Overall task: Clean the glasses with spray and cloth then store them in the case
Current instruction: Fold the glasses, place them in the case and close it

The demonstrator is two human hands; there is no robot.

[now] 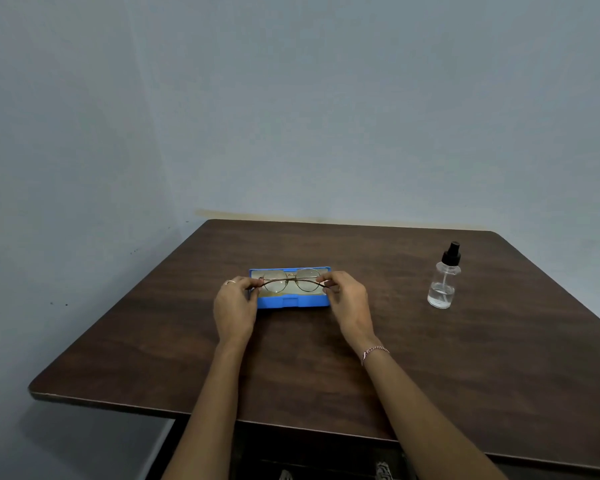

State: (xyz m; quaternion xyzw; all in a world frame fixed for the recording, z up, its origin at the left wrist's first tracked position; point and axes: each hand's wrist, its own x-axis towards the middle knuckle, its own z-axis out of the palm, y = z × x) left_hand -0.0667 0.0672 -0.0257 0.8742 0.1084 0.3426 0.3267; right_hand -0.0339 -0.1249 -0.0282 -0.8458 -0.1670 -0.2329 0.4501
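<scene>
The left hand (234, 303) and the right hand (347, 299) are each pinching one end of the folded glasses (290, 280), keeping them level right over the open blue case (291, 302) on the desk (326, 358). I think they are going in or coming out. The spray bottle (444, 282) is standing well apart on the right, out of the way.

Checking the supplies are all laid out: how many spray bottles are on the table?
1. The spray bottle stands upright at the table's right side, apart from the blue case.
</scene>
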